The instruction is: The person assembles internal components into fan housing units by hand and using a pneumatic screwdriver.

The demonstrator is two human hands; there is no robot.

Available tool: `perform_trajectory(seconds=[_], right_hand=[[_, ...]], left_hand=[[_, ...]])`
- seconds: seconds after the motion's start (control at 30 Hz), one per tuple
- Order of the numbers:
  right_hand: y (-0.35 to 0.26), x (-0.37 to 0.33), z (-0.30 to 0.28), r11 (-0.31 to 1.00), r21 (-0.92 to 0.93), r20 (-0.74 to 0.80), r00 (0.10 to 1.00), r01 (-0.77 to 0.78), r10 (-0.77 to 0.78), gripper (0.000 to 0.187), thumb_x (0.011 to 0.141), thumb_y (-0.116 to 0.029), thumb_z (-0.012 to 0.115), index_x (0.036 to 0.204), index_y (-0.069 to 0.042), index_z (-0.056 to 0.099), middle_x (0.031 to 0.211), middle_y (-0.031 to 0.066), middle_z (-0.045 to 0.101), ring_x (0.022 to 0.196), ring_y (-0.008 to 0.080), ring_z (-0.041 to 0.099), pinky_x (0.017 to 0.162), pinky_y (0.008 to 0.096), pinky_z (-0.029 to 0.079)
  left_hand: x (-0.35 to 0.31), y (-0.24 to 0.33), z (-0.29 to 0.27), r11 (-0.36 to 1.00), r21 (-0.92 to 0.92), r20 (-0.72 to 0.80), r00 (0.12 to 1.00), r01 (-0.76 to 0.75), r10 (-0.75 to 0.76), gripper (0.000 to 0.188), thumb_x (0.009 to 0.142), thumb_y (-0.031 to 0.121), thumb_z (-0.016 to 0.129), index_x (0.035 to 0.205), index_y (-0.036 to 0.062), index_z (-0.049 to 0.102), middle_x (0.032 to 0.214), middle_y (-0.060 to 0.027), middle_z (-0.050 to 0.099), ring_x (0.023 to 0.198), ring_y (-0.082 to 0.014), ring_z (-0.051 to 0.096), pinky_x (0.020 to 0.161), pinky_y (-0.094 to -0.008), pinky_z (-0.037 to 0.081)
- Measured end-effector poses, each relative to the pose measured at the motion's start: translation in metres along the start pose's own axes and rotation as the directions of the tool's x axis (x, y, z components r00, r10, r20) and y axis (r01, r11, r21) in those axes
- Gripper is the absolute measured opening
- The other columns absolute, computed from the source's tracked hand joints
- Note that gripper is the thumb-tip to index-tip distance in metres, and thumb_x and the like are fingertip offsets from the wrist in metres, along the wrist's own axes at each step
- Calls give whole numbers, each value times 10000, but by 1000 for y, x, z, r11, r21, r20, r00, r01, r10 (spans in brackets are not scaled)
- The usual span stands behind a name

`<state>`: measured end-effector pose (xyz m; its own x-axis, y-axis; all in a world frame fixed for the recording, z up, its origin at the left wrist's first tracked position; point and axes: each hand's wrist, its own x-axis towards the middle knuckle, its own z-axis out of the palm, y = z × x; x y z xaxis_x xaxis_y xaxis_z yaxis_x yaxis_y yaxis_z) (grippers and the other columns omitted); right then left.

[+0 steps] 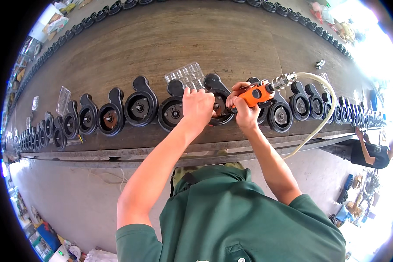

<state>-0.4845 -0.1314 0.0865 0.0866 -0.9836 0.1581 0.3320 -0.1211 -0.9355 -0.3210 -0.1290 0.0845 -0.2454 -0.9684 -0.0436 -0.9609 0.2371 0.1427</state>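
My right hand [245, 109] is wrapped round an orange air tool [251, 94] with a metal hose fitting [284, 81] on its far end. The tool's nose points left, toward a round black housing [222, 111] with a brownish inside. My left hand [197, 107] is closed over the left side of that housing, knuckles up; what its fingers hold, if anything, is hidden. Just left of it lies another black housing [168, 114] with a metal shaft in its middle, partly covered by my wrist.
More black housings [139, 107] line the table's near edge on both sides. A clear plastic tray [185, 75] lies behind them, and a clear strip [63, 99] farther left. A pale hose [325, 120] loops down past the table edge. Another person [371, 153] works at far right.
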Motion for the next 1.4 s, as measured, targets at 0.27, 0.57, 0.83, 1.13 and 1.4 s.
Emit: perform_trajectory(seconds=[0.27,0.57,0.83,1.13,1.4], right_hand=[[4,-3,2,998,-49,-2,1000,31,-31,182,844,64,627,1012,0,607,795,28,624,687,101,611,632,262,511],[6,-8,6,967,-243,101,993,78,-54,217,817,43,654,1031,7,651,817,18,642,719,83,602,656,253,497],[-12,7,19,999,-9,119,992,51,-49,262,852,19,508,1113,5,497,785,64,544,690,149,529,707,344,509],[4,23,46,1000,6,155,988,10,-11,243,857,2,496,1099,14,503,771,67,537,676,160,528,688,366,511],[16,26,43,1000,20,189,982,-2,-2,250,856,23,496,1106,20,505,767,74,542,674,161,532,685,357,511]], left_hand=[[-1,-1,3,1000,10,-19,1000,-6,7,377,654,475,908,860,186,784,877,-35,736,901,-232,724,871,-408,483],[-2,-2,-1,1000,-31,-11,1000,5,-6,364,676,441,900,876,162,781,895,-47,730,939,-251,709,911,-413,485],[-66,25,0,861,-505,-430,848,59,-310,340,773,225,861,1028,47,724,1005,-107,695,1050,-308,628,972,-440,482],[-134,48,55,181,-861,353,815,475,-459,627,933,235,767,1391,-106,507,994,-124,713,829,-165,680,773,-315,555],[-126,51,61,-9,-870,459,803,493,-379,660,930,311,742,1403,-85,506,1170,-240,698,992,-320,716,889,-407,549]])
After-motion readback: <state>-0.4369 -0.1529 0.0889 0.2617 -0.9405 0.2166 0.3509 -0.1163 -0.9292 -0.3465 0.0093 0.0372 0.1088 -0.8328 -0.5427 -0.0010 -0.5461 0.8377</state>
